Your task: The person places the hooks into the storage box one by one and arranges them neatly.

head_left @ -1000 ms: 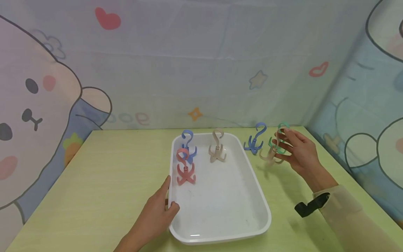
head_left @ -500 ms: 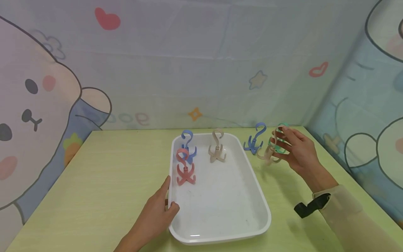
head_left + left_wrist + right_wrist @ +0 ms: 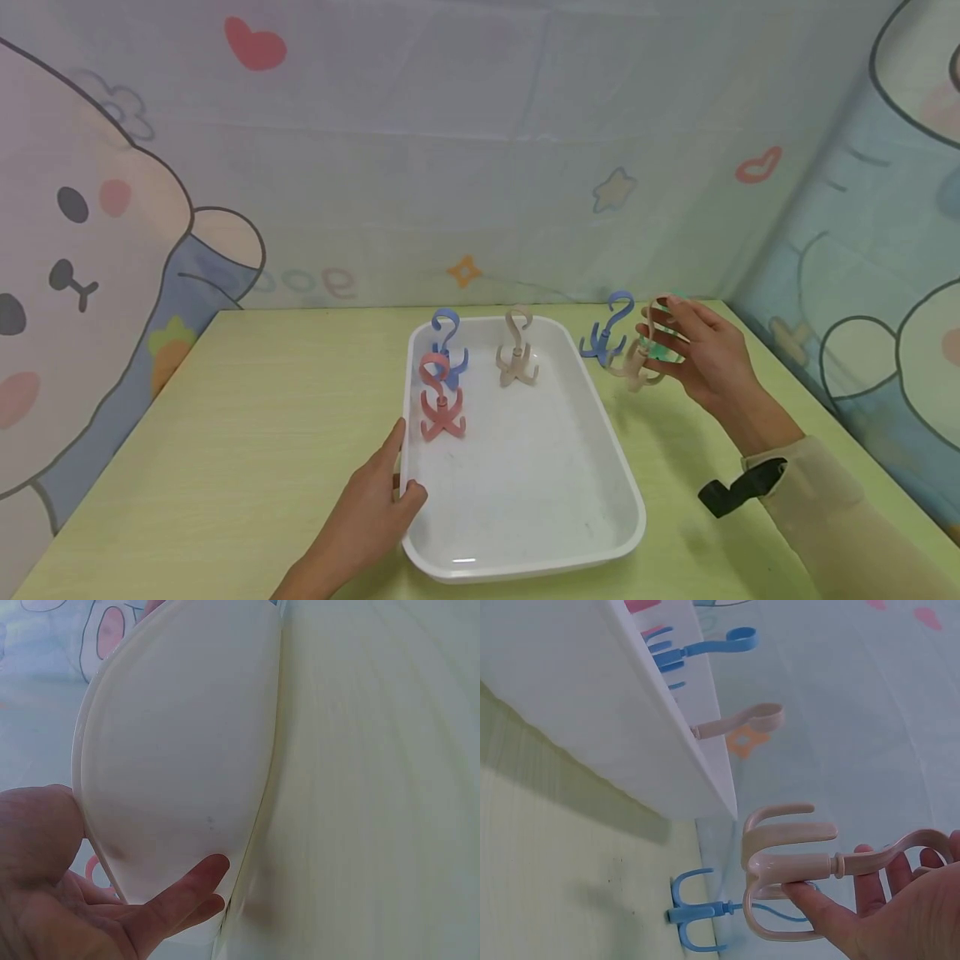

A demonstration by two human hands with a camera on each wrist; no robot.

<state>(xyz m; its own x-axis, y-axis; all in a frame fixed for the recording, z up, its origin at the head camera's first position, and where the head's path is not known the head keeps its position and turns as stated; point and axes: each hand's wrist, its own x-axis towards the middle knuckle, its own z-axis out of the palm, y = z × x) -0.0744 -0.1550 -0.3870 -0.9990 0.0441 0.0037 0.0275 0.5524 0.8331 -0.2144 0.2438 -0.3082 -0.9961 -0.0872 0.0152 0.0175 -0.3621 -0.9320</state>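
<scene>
A beige rotating four-claw hanger hook is held by my right hand, just above the table and right of the white tray. In the right wrist view, the fingers lie along the beige hook's curved neck and the thumb presses near its claws. My left hand grips the tray's left side, thumb over the rim and fingers against the outer wall. Inside the tray stand a blue hook, a pink hook and another beige hook.
Another blue hook stands on the table by the tray's back right corner. A green hook is partly hidden behind my right fingers. A cartoon-printed cloth hangs along the table's back edge and right side.
My right hand has drifted slightly left with the beige hook, bringing it nearer the blue hook on the table. My left hand and the tray have stayed still.
</scene>
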